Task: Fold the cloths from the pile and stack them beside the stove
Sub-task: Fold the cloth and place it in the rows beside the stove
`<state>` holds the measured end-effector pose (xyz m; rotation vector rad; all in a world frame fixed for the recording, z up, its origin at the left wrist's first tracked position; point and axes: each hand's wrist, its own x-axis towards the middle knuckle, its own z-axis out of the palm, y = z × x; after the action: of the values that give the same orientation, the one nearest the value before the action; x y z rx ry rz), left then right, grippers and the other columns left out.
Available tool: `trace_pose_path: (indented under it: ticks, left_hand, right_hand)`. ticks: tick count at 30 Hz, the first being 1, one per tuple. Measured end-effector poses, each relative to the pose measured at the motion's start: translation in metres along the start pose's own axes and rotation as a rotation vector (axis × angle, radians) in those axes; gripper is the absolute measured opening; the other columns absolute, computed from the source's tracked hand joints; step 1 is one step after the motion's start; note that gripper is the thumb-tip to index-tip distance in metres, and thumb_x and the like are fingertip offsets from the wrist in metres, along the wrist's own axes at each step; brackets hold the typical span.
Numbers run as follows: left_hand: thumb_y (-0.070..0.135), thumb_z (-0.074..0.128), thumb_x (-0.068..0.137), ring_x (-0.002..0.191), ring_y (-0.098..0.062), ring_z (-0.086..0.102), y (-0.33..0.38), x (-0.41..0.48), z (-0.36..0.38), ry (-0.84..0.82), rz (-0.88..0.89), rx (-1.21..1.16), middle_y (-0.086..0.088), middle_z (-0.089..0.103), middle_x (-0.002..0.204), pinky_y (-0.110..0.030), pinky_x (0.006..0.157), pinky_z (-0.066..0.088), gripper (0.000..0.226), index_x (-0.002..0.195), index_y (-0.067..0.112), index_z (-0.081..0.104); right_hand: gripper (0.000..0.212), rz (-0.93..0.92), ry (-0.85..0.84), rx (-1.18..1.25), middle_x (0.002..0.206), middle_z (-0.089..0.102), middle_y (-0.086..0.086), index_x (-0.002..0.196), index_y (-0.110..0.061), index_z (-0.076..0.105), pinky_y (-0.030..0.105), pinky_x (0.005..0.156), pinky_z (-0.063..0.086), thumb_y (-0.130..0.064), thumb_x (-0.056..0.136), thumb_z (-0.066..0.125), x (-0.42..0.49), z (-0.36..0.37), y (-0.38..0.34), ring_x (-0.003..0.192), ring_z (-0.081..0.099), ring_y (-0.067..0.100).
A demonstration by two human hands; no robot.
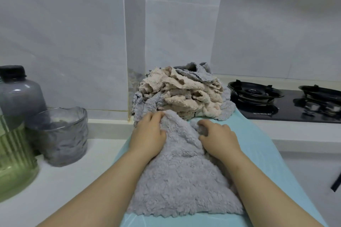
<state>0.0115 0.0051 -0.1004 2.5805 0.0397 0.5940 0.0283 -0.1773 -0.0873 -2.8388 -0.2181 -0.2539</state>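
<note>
Cloth (177,177), grey fluffy fleece w/ zigzag hem, lies on smooth teal mat (267,153); L hand (148,132) & R hand (219,139) both grip its bunched far edge

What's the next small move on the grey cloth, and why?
Probably bring the far edge back toward the body to fold the grey cloth in half. The left hand and right hand both pinch its bunched far end, while the near part lies spread on the teal mat, not yet folded. The pile sits just behind.
</note>
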Motion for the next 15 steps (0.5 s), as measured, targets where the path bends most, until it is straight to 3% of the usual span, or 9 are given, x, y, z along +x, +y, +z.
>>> trace_pose_path:
  ticks: [3,6,11,15]
  left_hand:
    - [0.031,0.049,0.092,0.121,-0.031,0.043,0.005,-0.001,0.001,-0.115,-0.028,0.235,-0.006,0.052,0.129,-0.038,0.093,0.038,0.055,0.142,0.026,0.026]
    - [0.029,0.048,0.092,0.114,-0.029,0.048,0.008,0.000,-0.001,-0.059,0.008,0.300,-0.003,0.061,0.118,-0.035,0.087,0.039,0.028,0.120,0.023,0.050]
    - [0.013,0.049,0.088,0.106,-0.024,0.050,0.015,-0.005,-0.009,0.177,0.097,0.065,0.000,0.057,0.107,-0.034,0.080,0.037,0.025,0.111,0.020,0.057]
    - [0.004,0.056,0.080,0.102,-0.025,0.044,0.018,-0.009,-0.009,0.268,0.125,-0.010,0.002,0.039,0.096,-0.029,0.078,0.032,0.021,0.097,0.015,0.059]
  right_hand:
    - [0.046,-0.048,0.016,0.146,0.123,0.057,0.002,0.125,-0.031,0.050,0.034,0.082,0.046,-0.011,0.084,0.047,0.001,-0.003,-0.001,0.112,0.051,0.027]
    - [0.039,-0.022,0.199,0.272,0.107,0.057,0.003,0.108,-0.025,0.057,0.035,0.072,0.045,0.000,0.080,0.045,-0.003,-0.010,0.004,0.101,0.051,0.026]
    - [0.026,0.012,0.649,0.430,0.090,0.045,0.001,0.080,-0.019,0.049,0.033,0.063,0.031,0.007,0.079,0.047,-0.012,-0.024,0.016,0.092,0.044,0.025]
    - [0.026,-0.004,0.688,0.486,0.090,0.045,0.003,0.081,-0.017,0.046,0.031,0.062,0.028,0.008,0.078,0.050,-0.011,-0.021,0.018,0.088,0.044,0.024]
